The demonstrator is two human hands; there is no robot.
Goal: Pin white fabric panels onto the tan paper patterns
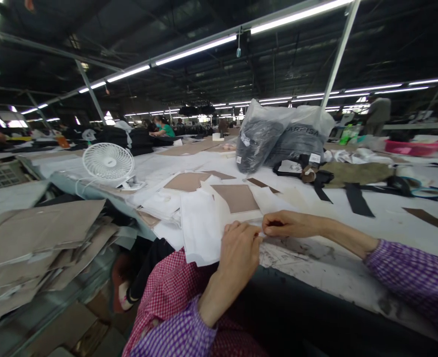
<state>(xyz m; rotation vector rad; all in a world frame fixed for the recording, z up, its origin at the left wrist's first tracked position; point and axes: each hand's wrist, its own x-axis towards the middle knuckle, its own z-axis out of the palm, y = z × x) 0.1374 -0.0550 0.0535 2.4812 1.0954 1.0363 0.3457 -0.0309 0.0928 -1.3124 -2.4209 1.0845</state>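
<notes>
On the worktable (pixel 315 260), white sheets (pixel 201 229) were touched by the left hand (pixel 240 248); its fingers and the right hand's (pixel 287 223) were curled nearly closed, hold indiscernible.

L hand (pixel 239 253) & R hand (pixel 291 225) close tog. at near edge of table (pixel 308 263); fingertips almost meet, v. narrow gap betw. Bare strip runs below R forearm (pixel 347 238): low pass poss. along it. White sheets (pixel 200 233) block L side, overhanging edge. Fwd: brown panel (pixel 237 198) flat, passable from above. Beyond, 2 bulky plastic bags (pixel 259 139) obstruct fwd R. Fan (pixel 108 162) upright, fwd L, well apart. Black straps (pixel 358 198) & olive cloth (pixel 356 172) = low clutter on R. Air above both hands open.
</notes>
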